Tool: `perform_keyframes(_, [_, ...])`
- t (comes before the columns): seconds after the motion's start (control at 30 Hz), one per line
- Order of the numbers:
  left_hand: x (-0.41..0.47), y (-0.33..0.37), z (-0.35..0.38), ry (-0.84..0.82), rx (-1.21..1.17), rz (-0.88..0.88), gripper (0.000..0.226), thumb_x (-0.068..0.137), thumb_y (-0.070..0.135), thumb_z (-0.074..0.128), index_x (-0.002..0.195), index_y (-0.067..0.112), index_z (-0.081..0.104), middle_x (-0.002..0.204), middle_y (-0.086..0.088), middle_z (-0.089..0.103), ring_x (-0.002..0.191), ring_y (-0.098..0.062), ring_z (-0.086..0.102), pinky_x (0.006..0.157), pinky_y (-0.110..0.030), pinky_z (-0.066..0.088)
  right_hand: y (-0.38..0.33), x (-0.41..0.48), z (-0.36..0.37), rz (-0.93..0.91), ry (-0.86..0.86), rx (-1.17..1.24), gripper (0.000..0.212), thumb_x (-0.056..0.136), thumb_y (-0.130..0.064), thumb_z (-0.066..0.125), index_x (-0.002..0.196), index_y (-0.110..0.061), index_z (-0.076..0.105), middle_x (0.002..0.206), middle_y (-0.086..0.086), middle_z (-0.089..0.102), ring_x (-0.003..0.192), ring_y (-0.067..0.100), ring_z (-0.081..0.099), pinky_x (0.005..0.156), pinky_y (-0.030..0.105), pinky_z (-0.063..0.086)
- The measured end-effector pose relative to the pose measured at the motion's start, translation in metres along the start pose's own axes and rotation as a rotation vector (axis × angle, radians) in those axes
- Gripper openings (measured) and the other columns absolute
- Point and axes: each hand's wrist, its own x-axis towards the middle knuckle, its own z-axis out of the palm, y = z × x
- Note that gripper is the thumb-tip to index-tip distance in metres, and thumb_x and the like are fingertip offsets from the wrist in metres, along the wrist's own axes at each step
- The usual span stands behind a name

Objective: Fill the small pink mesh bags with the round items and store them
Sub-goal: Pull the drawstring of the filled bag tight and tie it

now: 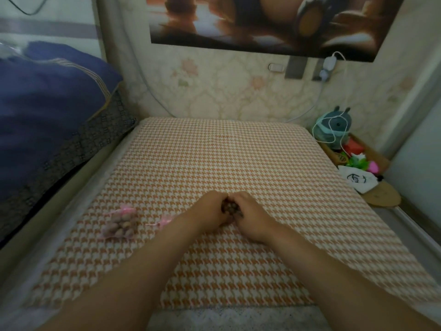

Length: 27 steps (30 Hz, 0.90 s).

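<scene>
Clock face is laid on the houndstooth cushion (226,151): 12 at the wall, 6 at the person.

- Left hand (212,207) and right hand (250,215) meet knuckle to knuckle around cushion centre, both forearms coming in from 6.
- Both hands have fingers curled in around one clump of brown round items (230,206), which shows only in the gap between them. Too blurred to tell whether the clump is inside mesh or loose.
- Filled pink mesh bag (120,224) lies on the cushion at 9 from the hands, well apart from them. It is lumpy with tan round items, and its pink gathered top points toward 12.
- Second bit of pink mesh (164,220) sits between the filled bag and the left wrist, at 9, just beside the forearm. It looks flat, and part of it is hidden by the arm. Can't tell whether it holds anything.

Surroundings:
- Blue pillow (47,91) at 10, on a dark patterned fabric (95,139) that runs along the cushion's left edge.
- Poster (262,20) on the wall at 12, blurred brown shapes.
- White charger (329,62) plugged in at 1, its cable dropping toward 2.
- Teal plush toy (334,125) at 2, the cable looped over it.
- Cardboard box (334,155) at 2–3, with red, green and pink bits in it.
- White pouch (358,180) with a drawn face at 3, overlapping a cork disc (384,198).
</scene>
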Motion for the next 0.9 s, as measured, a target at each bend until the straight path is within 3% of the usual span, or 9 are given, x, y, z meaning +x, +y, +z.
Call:
perform_keyframes(0.13, [-0.031, 0.005, -0.002, 0.046, -0.017, 0.022, 0.026, 0.078, 0.023, 0.072, 0.101, 0.013, 0.068, 0.098, -0.007, 0.07, 0.09, -0.023, 0.062, 0.075, -0.029, 0.043, -0.017, -0.027, 0.008, -0.026, 0.005, -0.011, 0.044, 0.095, -0.003, 0.05, 0.139, -0.009, 0.05, 0.134, 0.009, 0.046, 0.125, 0.023, 0.042, 0.109, 0.027, 0.033])
perform_keyframes(0.3, [-0.057, 0.015, -0.001, 0.128, -0.001, 0.038, 0.02, 0.078, 0.014, 0.068, 0.098, 0.012, 0.066, 0.097, -0.005, 0.068, 0.088, -0.02, 0.06, 0.07, -0.022, 0.034, -0.028, -0.051, 0.018, -0.073, 0.039, -0.082, 0.044, 0.102, -0.015, 0.049, 0.145, -0.013, 0.042, 0.139, 0.007, 0.041, 0.126, 0.021, 0.038, 0.11, 0.033, 0.036])
perform_keyframes(0.4, [-0.065, 0.016, 0.003, 0.158, -0.003, 0.03, 0.023, 0.08, 0.012, 0.065, 0.103, 0.015, 0.065, 0.1, -0.005, 0.067, 0.091, -0.021, 0.06, 0.073, -0.021, 0.037, -0.033, -0.056, 0.018, -0.074, 0.047, -0.136, 0.044, 0.104, -0.019, 0.045, 0.147, -0.012, 0.038, 0.145, 0.008, 0.036, 0.132, 0.024, 0.033, 0.113, 0.036, 0.033])
perform_keyframes(0.53, [-0.065, 0.015, 0.005, 0.153, -0.015, 0.027, 0.036, 0.082, 0.013, 0.067, 0.118, 0.013, 0.061, 0.111, -0.005, 0.066, 0.099, -0.02, 0.06, 0.082, -0.023, 0.043, -0.032, -0.053, 0.016, -0.039, 0.017, -0.198, 0.052, 0.105, -0.022, 0.042, 0.153, -0.011, 0.028, 0.157, 0.01, 0.027, 0.145, 0.028, 0.022, 0.122, 0.04, 0.021])
perform_keyframes(0.67, [-0.063, 0.01, -0.005, 0.096, -0.02, 0.049, 0.047, 0.08, 0.016, 0.07, 0.126, 0.015, 0.058, 0.114, -0.003, 0.066, 0.099, -0.016, 0.06, 0.082, -0.02, 0.043, -0.032, -0.043, 0.01, 0.007, -0.018, -0.241, 0.056, 0.105, -0.033, 0.041, 0.155, -0.016, 0.025, 0.16, 0.011, 0.025, 0.147, 0.028, 0.021, 0.122, 0.04, 0.02])
perform_keyframes(0.77, [-0.065, 0.0, -0.02, 0.073, 0.058, -0.033, 0.066, 0.084, 0.027, 0.07, 0.144, 0.019, 0.043, 0.133, -0.003, 0.056, 0.121, -0.02, 0.051, 0.101, -0.029, 0.042, -0.03, -0.04, 0.006, 0.062, -0.051, -0.244, 0.062, 0.104, -0.044, 0.041, 0.159, -0.024, 0.019, 0.167, 0.008, 0.012, 0.153, 0.027, 0.012, 0.123, 0.041, 0.015])
perform_keyframes(0.9, [-0.076, -0.022, -0.043, 0.083, 0.191, -0.089, 0.056, 0.094, 0.024, 0.06, 0.146, 0.023, 0.039, 0.137, -0.003, 0.052, 0.126, -0.022, 0.046, 0.106, -0.033, 0.039, -0.036, -0.04, 0.0, 0.099, -0.102, -0.229, 0.068, 0.101, -0.051, 0.046, 0.16, -0.035, 0.015, 0.169, 0.002, 0.001, 0.155, 0.026, 0.004, 0.124, 0.044, 0.012])
